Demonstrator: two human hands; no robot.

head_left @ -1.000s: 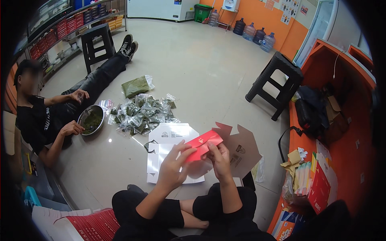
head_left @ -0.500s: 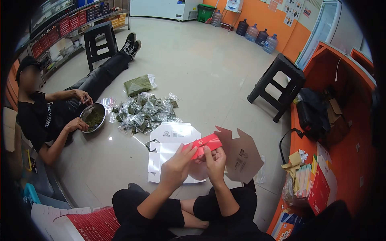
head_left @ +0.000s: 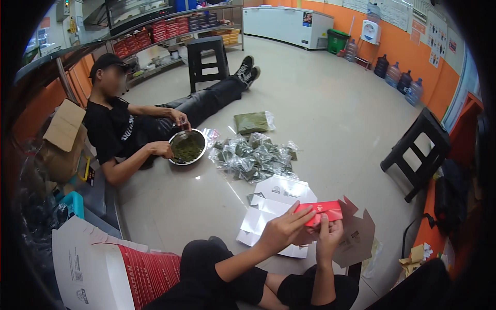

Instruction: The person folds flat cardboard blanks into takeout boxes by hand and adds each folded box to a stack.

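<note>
Both my hands hold a partly folded cardboard box, red outside and greyish-white inside. My left hand lies along the left end of its red panel, fingers stretched over the edge. My right hand pinches the lower edge with the thumb in front. The box's wide flap spreads out to the right, in shadow. Beneath and left of my hands, white unfolded cardboard rests on the floor. Just beyond it lies a heap of small clear bags with green contents.
A co-worker sits at left, hands in a metal bowl of green leafy stuff. A larger green-filled bag lies past the heap. Flat red-and-white box blanks are stacked by my left knee. Black stools stand far off and at right.
My view has swung left, so the scene sits further right. My hands keep hold of the red box, the left fingers now straighter along it. The co-worker's hands remain at the bowl.
</note>
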